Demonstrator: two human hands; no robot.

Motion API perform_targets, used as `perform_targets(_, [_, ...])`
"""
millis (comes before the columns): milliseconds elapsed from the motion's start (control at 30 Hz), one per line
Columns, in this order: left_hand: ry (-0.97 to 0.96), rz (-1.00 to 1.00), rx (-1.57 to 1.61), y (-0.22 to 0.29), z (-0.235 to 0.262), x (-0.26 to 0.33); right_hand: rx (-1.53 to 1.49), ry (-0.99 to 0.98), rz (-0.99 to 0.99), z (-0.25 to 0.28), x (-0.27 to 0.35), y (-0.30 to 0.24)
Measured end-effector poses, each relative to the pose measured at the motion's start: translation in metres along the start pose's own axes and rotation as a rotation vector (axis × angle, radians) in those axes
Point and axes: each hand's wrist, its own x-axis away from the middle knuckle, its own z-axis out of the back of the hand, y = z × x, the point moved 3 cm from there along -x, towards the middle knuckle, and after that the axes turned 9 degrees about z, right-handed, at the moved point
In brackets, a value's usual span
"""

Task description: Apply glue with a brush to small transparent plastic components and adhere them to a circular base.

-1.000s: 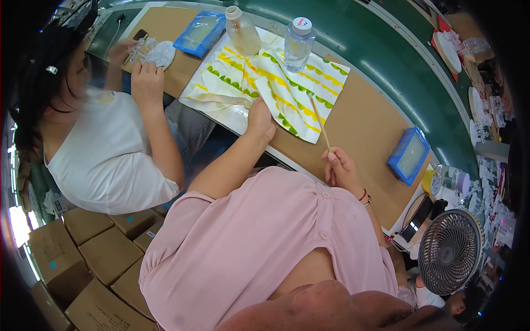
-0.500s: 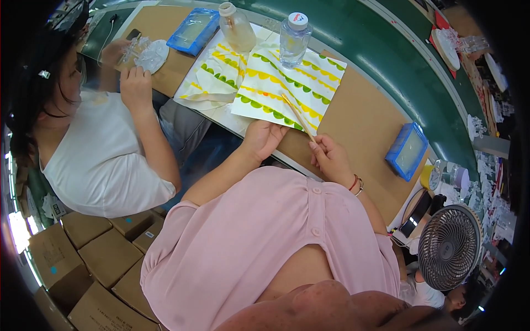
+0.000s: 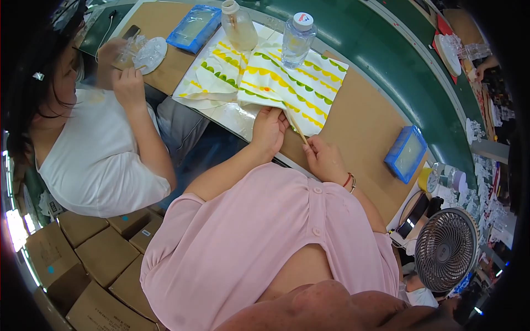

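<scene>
A white cloth (image 3: pixel 309 96) with yellow and green scalloped stripes lies flat in front of me, its near edge partly lifted and folded. My left hand (image 3: pixel 269 132) pinches that near edge with curled fingers. Between the thumb and fingers of my right hand (image 3: pixel 326 159) is a thin wooden stick (image 3: pixel 298 128), which slants away to the left. Its far end reaches the cloth beside my left fingertips, where the tip is hidden. On the cloth's far part stands a clear bottle (image 3: pixel 297 47) with a white cap and clear liquid in it.
A cloudy uncapped bottle (image 3: pixel 239 30) stands on a second, crumpled cloth (image 3: pixel 215 71). Blue-rimmed trays (image 3: pixel 193 28) lie at the far left and right on brown board (image 3: pixel 359 132). Left of me sits a co-worker (image 3: pixel 105 149) handling clear pieces; a fan (image 3: pixel 446 251) stands at right.
My left hand has moved up and slightly right, taking the cloth's near edge and folding it up by the stick's tip. My right hand and the stick have shifted slightly left.
</scene>
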Motion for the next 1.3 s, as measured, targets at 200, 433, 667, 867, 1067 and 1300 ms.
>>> perform_targets(200, [0.08,0.045,-0.003,0.0,0.005,-0.011,0.191,-0.058,0.02,-0.002,0.007,0.005])
perform_targets(433, [0.13,0.09,-0.036,-0.002,0.0,-0.012,0.268,-0.069,0.077,0.003,0.016,0.007])
perform_targets(667, [0.142,0.047,-0.059,0.006,0.003,-0.017,0.206,-0.009,-0.007,0.011,0.044,0.022])
perform_targets(867, [-0.042,0.202,-0.678,0.02,0.005,0.029,-0.069,0.202,0.036,0.031,0.054,0.03])
perform_targets(1067, [-0.206,-0.077,-1.836,0.128,-0.052,0.088,-0.186,0.271,-0.004,0.023,0.07,0.052])
perform_targets(1300, [0.328,-1.334,-1.696,0.233,-0.103,-0.008,-0.121,0.229,-0.006,0.022,0.07,0.041])
